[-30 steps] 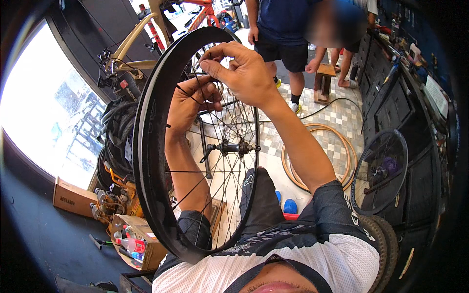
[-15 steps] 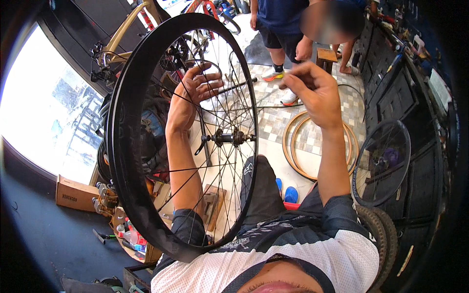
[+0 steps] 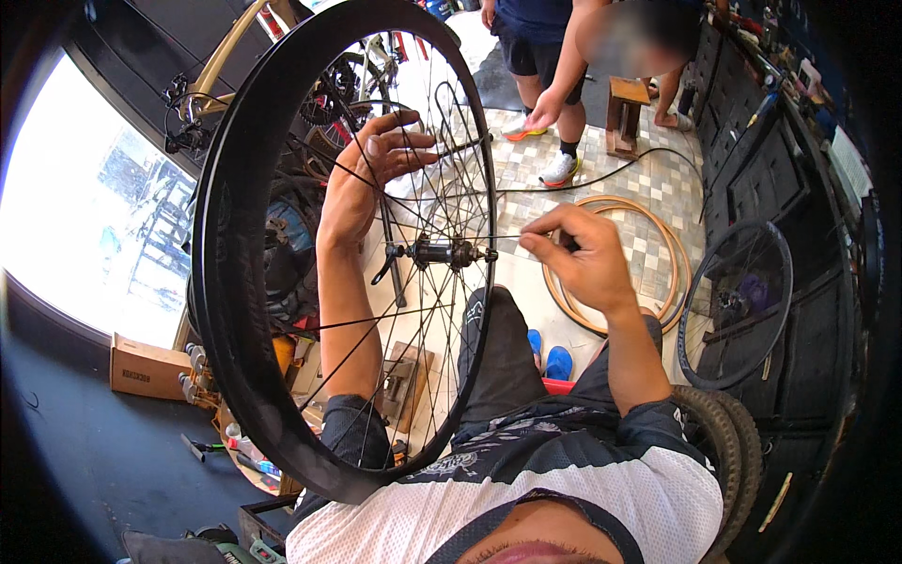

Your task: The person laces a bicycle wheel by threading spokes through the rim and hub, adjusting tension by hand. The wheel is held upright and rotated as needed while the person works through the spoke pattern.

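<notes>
A black deep-rimmed bicycle wheel (image 3: 235, 273) without a tyre stands upright before me, its lower rim close to my chest. Its black hub (image 3: 440, 252) carries a quick-release lever (image 3: 383, 271) on the left end. Behind the spokes, my left hand (image 3: 362, 179) is raised with its fingers apart; some spokes cross in front of it, and any contact with them is unclear. Just right of the hub, my right hand (image 3: 587, 256) pinches the end of a thin dark spoke (image 3: 510, 236) between thumb and forefinger. The spoke runs left toward the hub.
Tan tyres (image 3: 615, 200) lie on the floor beyond my right arm. Another wheel (image 3: 782, 310) leans against dark cabinets, near knobby tyres (image 3: 742, 456). A co-worker's hand (image 3: 545, 113) hangs near a wooden stool (image 3: 625, 99). At left are a cardboard box (image 3: 146, 367) and a gold bike frame (image 3: 224, 70).
My right hand has come down and slightly left, beside the hub. The wheel has shifted a little up and left. The co-worker has moved, one arm now reaching down.
</notes>
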`<state>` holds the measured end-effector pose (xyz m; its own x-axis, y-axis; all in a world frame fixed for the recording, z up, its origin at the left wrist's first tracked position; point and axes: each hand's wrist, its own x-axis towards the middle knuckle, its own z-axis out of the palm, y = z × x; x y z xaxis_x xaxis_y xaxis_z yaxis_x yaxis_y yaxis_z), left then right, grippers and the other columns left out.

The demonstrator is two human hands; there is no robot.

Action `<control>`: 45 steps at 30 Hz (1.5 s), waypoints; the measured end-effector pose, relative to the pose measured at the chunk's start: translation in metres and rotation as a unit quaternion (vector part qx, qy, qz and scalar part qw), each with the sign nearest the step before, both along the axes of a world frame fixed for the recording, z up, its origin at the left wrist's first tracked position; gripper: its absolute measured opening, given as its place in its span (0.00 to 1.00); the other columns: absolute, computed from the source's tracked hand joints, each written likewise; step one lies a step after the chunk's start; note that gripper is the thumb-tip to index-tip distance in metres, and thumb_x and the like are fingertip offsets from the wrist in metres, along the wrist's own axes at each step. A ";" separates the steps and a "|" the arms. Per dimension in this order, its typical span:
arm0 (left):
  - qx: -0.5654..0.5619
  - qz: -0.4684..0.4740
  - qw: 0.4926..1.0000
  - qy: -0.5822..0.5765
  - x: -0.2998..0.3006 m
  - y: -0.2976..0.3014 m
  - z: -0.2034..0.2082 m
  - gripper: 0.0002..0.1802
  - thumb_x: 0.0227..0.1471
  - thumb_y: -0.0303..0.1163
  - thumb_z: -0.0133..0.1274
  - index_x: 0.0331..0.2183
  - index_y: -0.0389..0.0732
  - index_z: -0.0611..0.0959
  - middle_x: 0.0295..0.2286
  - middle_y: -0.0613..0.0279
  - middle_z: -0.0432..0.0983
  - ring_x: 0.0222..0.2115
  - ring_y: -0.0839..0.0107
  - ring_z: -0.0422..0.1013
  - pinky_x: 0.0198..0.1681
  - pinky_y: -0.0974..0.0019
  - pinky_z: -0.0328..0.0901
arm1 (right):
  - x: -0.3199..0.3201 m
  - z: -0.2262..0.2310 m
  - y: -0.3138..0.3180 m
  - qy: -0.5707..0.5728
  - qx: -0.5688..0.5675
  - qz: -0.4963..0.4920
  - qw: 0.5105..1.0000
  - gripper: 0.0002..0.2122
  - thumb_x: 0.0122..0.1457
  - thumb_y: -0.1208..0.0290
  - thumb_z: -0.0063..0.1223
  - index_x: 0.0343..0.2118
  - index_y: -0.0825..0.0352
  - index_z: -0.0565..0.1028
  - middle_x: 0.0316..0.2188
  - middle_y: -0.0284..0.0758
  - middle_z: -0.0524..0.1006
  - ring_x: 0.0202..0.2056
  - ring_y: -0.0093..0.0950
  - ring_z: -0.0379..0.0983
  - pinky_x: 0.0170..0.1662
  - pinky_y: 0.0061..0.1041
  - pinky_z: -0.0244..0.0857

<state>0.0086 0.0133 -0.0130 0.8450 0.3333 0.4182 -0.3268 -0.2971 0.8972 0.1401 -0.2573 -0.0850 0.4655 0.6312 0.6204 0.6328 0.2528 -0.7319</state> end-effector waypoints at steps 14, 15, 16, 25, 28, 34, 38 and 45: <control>-0.002 -0.037 0.999 -0.025 0.001 -0.005 -0.006 0.37 0.68 0.51 0.54 0.65 0.33 0.71 0.51 0.50 0.79 0.49 0.62 0.79 0.52 0.61 0.73 | 0.001 -0.044 0.086 0.086 -0.053 0.182 0.978 0.14 0.61 0.58 0.70 0.40 0.63 0.82 0.36 0.32 0.83 0.32 0.22 0.72 0.37 0.25 0.65; -0.003 -0.025 0.999 -0.025 -0.001 -0.003 -0.009 0.37 0.68 0.50 0.55 0.65 0.33 0.71 0.52 0.50 0.79 0.50 0.62 0.78 0.52 0.61 0.73 | 0.003 -0.045 0.089 0.084 -0.067 0.201 0.974 0.14 0.61 0.58 0.70 0.40 0.64 0.82 0.33 0.30 0.83 0.28 0.21 0.68 0.34 0.24 0.63; -0.004 -0.012 1.000 -0.024 -0.004 -0.002 -0.013 0.37 0.67 0.50 0.56 0.65 0.33 0.71 0.52 0.50 0.78 0.50 0.62 0.78 0.52 0.61 0.73 | 0.006 -0.044 0.091 0.082 -0.068 0.210 0.972 0.14 0.61 0.58 0.70 0.40 0.64 0.82 0.33 0.30 0.83 0.28 0.21 0.70 0.34 0.24 0.64; 0.111 -0.039 0.944 0.309 -0.060 0.057 -0.049 0.14 0.63 0.25 0.59 0.49 0.30 0.84 0.42 0.60 0.85 0.45 0.75 0.77 0.52 0.67 0.70 | 0.022 -0.020 0.099 0.025 -0.101 0.277 0.955 0.14 0.61 0.59 0.70 0.40 0.66 0.83 0.36 0.36 0.85 0.40 0.25 0.82 0.45 0.27 0.73; 0.085 -0.043 0.931 0.352 -0.067 0.057 -0.051 0.12 0.59 0.22 0.61 0.45 0.31 0.87 0.37 0.63 0.85 0.40 0.74 0.77 0.49 0.66 0.71 | 0.025 -0.012 0.104 0.032 -0.136 0.304 0.942 0.16 0.59 0.59 0.72 0.41 0.66 0.83 0.36 0.35 0.86 0.41 0.25 0.82 0.48 0.28 0.72; 0.129 -0.045 0.930 0.341 -0.071 0.065 -0.056 0.12 0.56 0.22 0.63 0.43 0.31 0.87 0.38 0.62 0.85 0.41 0.74 0.76 0.50 0.66 0.70 | 0.041 -0.006 0.116 0.027 -0.154 0.397 0.904 0.23 0.61 0.49 0.69 0.44 0.68 0.81 0.37 0.34 0.85 0.42 0.23 0.79 0.47 0.27 0.71; 0.097 -0.058 0.936 0.334 -0.072 0.073 -0.060 0.12 0.55 0.21 0.63 0.43 0.31 0.86 0.38 0.63 0.84 0.41 0.74 0.76 0.51 0.66 0.69 | 0.046 -0.013 0.132 0.051 -0.163 0.403 0.899 0.30 0.63 0.38 0.61 0.48 0.67 0.78 0.35 0.35 0.83 0.38 0.22 0.75 0.43 0.26 0.69; 0.057 -0.093 0.944 0.310 -0.071 0.077 -0.062 0.12 0.54 0.20 0.62 0.42 0.31 0.87 0.37 0.64 0.84 0.39 0.74 0.77 0.48 0.67 0.70 | 0.041 -0.014 0.131 0.016 -0.165 0.368 0.915 0.29 0.65 0.38 0.58 0.43 0.67 0.76 0.26 0.29 0.75 0.30 0.20 0.67 0.34 0.26 0.64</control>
